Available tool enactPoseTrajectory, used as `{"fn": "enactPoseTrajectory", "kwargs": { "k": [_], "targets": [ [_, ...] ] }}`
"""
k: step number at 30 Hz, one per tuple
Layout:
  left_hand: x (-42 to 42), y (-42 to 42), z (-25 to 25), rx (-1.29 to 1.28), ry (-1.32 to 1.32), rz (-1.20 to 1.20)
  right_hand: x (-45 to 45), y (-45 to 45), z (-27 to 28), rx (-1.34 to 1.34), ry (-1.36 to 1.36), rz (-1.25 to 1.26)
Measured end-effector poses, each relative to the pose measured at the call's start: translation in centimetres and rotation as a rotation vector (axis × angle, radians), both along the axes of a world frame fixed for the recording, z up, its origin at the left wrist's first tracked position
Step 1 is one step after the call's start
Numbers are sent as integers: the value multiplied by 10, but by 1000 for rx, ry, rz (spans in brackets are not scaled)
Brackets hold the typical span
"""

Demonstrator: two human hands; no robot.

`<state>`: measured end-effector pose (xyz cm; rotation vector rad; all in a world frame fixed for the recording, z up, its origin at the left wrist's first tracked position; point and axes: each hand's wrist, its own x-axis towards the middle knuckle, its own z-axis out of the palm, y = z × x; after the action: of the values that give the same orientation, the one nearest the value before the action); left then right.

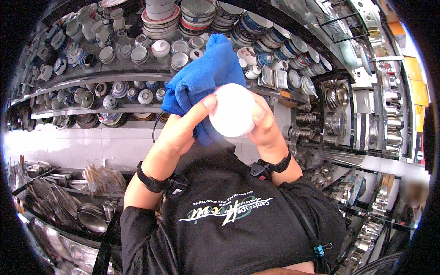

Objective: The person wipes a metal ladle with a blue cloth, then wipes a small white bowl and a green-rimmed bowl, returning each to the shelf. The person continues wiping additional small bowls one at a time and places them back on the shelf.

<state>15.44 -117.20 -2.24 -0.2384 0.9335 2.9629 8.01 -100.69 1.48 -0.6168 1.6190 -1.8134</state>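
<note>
Between both hands is a round white dish (232, 110), probably ceramic, with its broad face towards the camera. My left hand (192, 120) has its thumb on the dish's rim, with a blue cloth (209, 72) bunched over and behind its fingers. On the other side, my right hand (264, 120) pinches the rim between thumb and fingers. The cloth spreads up behind the dish and hangs below it; the fingers under it are hidden. Each wrist wears a black strap with a small device.
A shelf (113, 77) of bowls, cups and vases lies ahead, with stacked plates (160, 24) at its back. Metalware stands on racks at the right. At lower left are wrapped wooden utensils (103, 178) and metal pans (92, 218). A pale tiled floor (120, 147) shows between the shelves.
</note>
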Motion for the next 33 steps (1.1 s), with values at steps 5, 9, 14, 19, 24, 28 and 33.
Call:
{"fn": "enactPoseTrajectory", "kwargs": {
  "k": [5,9,14,19,24,28,33],
  "targets": [
    [1,1,-1,-7,5,-25,2,2,1,7,20,12],
    [2,5,-8,2,1,-26,-2,12,3,8,-13,-20],
    [-3,10,-12,171,-15,-67,-8,21,38,221,564,-129],
    [-10,23,-13,176,-37,-84,-16,32,37,679,1322,-58],
    [-18,37,-15,15,-89,-149,-8,47,25,711,1244,-167],
    [-26,50,-22,115,-108,-174,-8,61,18,655,1245,-255],
    [-33,77,-17,70,-71,-168,-19,102,18,478,1132,-249]
  ]
}}
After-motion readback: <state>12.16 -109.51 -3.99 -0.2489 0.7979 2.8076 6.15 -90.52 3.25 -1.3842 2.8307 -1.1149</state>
